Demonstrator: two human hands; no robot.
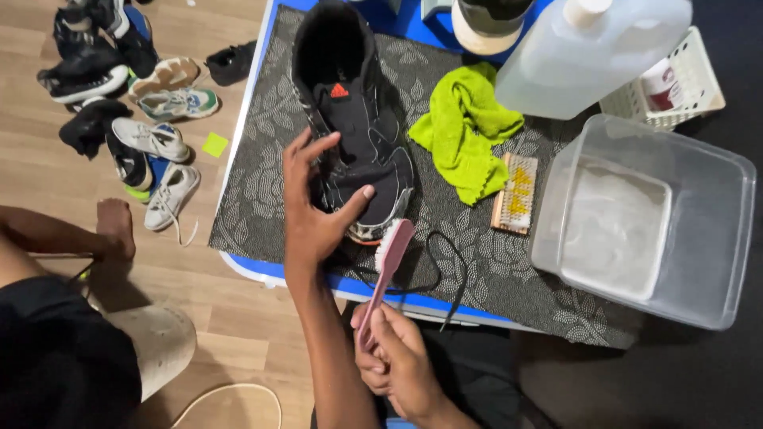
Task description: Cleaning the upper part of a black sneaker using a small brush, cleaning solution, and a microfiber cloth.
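A black high-top shoe (pixel 350 103) lies on a patterned grey mat (pixel 469 262), toe toward me. My left hand (pixel 314 206) grips its toe end, thumb across the top. My right hand (pixel 397 361) holds the handle of a pink brush (pixel 387 266), whose white bristles sit against the shoe's toe sole. A loose black lace (pixel 449 262) curls on the mat beside the brush.
A lime green cloth (pixel 465 127) and a wooden brush (pixel 515 195) lie right of the shoe. A clear plastic tub (pixel 648 218) with soapy water, a large clear jug (pixel 592 52) and a white basket (pixel 675 87) stand at right. Several shoes (pixel 143 119) lie on the wooden floor; another person's foot (pixel 115 226) is at left.
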